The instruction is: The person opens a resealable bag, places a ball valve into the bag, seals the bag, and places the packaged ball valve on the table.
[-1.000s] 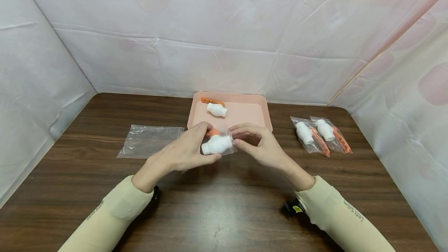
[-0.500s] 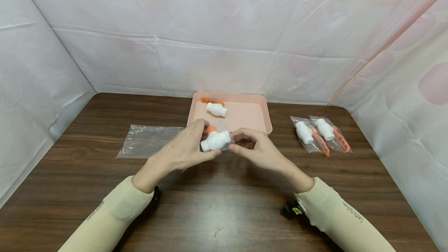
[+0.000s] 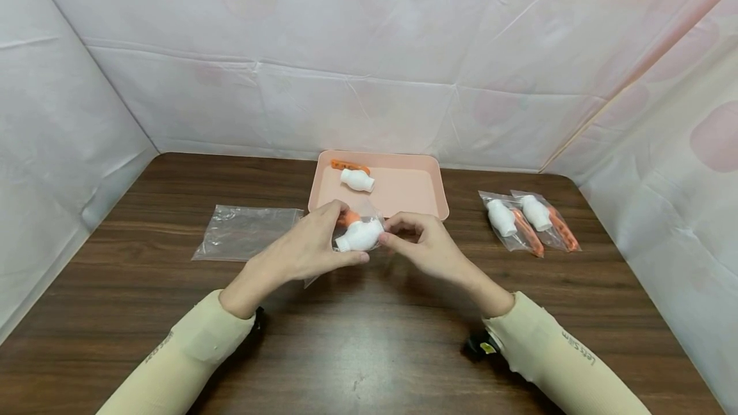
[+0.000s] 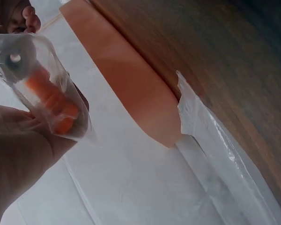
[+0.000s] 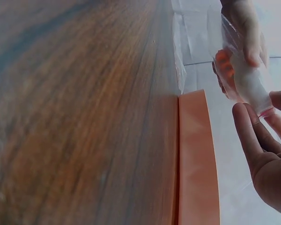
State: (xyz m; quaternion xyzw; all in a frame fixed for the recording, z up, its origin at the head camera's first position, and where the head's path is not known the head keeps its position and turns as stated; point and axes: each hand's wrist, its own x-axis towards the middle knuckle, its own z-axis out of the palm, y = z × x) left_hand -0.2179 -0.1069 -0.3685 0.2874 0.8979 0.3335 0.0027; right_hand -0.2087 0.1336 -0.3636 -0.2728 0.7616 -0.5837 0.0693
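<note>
In the head view my left hand (image 3: 305,242) grips a white ball valve (image 3: 360,235) with an orange handle, inside a clear plastic bag (image 4: 47,89). Most of the handle is hidden by the fingers. My right hand (image 3: 423,245) pinches the bag's right end with thumb and fingertips, as the right wrist view also shows. The valve is held above the table, in front of a pink tray (image 3: 409,194). Another white ball valve (image 3: 357,180), unbagged with its orange handle behind it, lies in the tray's left part.
A flat clear bag (image 3: 242,232) lies left of the tray. On the right lie two bagged ball valves side by side, the nearer valve (image 3: 501,219) and the outer valve (image 3: 536,214). White cloth walls (image 3: 357,107) stand at the back and sides of the wooden table (image 3: 357,351).
The bagged valve tilts and shifts slightly between my hands. My right fingers, spread near the bag's end a second ago, now close together on it. Tray and other valves stay put.
</note>
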